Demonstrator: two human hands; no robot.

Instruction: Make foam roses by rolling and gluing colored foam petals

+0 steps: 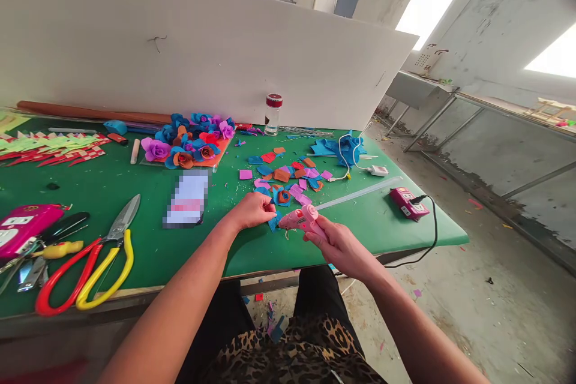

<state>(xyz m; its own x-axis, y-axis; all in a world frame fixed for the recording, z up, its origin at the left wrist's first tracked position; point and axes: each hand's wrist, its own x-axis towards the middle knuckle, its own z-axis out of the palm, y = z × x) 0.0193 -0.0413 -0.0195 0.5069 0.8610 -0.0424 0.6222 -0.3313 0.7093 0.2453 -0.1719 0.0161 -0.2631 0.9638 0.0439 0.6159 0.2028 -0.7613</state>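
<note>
holding a pink glue gun [297,220] near the front of the green table [252,259], the person has its nozzle right at a small blue paper piece [274,223]; whether they touch i can't tell. the right hand [339,244] has its grip wrapped round the gun's handle, seemingly to steer the tip. the left hand [249,211] has its grip pinched on the paper's upper edge, i suppose to steady it while leaving the rest exposed. a long clear glue stick [360,193] runs from the gun's back, off to the right, away from the fingers. just beyond lies a blue-and-brown paper flower [283,196], then loose paper squares [281,175], scattered probably to be within easy reach. farther left, more paper flowers [182,160] are bunched together, likely to spare their petals. nearer, big scissors [119,233] lie with handles toward the person, handy to take up. at the right end sits a pink power strip [408,203], its black cable [435,228] dropping over the edge, perhaps to clear the working spot. a lidded glass jar [272,117] stands upright at the back, safer from elbows.
</note>
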